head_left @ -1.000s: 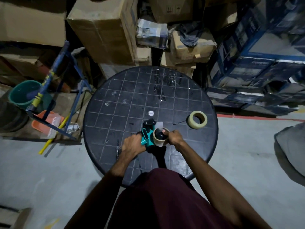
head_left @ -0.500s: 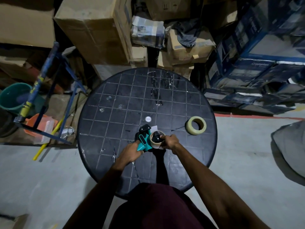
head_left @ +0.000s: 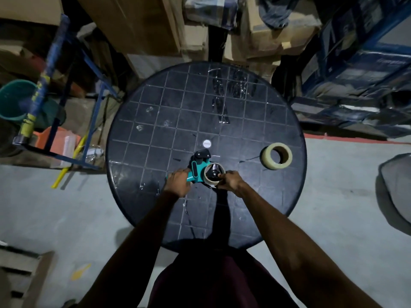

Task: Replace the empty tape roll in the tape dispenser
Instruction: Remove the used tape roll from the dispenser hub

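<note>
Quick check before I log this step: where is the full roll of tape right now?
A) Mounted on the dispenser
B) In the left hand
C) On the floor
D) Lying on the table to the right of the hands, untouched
D: the full tape roll lies flat on the round table, apart from both hands, while the right hand grips the empty core on the teal dispenser that the left hand holds.

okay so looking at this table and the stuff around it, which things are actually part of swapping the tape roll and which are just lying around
Part of the job:
teal tape dispenser, held by the left hand
empty cardboard core on it, gripped by the right hand
fresh tape roll on the round table

Just lying about:
cardboard boxes
green bucket
blue metal stand
orange dustpan
</note>
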### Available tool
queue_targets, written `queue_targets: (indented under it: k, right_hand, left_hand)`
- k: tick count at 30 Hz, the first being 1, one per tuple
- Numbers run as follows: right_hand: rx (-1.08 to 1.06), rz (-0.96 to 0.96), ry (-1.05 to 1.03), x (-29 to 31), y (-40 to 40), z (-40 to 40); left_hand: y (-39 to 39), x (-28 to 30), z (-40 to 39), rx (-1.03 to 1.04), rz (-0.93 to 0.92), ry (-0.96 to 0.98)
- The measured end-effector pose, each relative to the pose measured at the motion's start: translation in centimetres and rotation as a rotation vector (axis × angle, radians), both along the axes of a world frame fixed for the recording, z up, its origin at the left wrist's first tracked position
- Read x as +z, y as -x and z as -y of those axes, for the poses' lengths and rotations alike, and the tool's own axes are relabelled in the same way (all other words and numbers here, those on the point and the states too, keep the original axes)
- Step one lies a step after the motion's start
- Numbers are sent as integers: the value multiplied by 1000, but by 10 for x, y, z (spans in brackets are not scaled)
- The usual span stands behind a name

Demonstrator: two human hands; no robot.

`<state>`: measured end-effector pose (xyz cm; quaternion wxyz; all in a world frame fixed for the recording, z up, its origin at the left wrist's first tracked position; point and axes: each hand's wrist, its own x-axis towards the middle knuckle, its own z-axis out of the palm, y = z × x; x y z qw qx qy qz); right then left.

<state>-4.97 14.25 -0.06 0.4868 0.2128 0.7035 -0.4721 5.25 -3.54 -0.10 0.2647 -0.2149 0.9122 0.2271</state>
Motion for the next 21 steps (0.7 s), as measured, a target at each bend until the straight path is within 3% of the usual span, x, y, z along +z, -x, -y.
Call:
queue_targets:
  k: [7,10,13,17,21]
  right_hand:
    - [-96,39,-2,-19,-12,6]
    - [-78,31,-37,-26,-15,7]
    - [2,-46,-113,-29,-16,5]
    - [171,-263,-190,-32,-12,5]
    - [363,-382,-144,-41,-4,6]
  left_hand:
    - [-4,-15,2,105,-23,99]
    - [-13,-17,-8,250,-159,129]
    - [-18,-19,-33,578,-326,-135]
    - [-9,-27,-54,1119,-45,-645]
    - [1,-37,-57,1212,-10,-804]
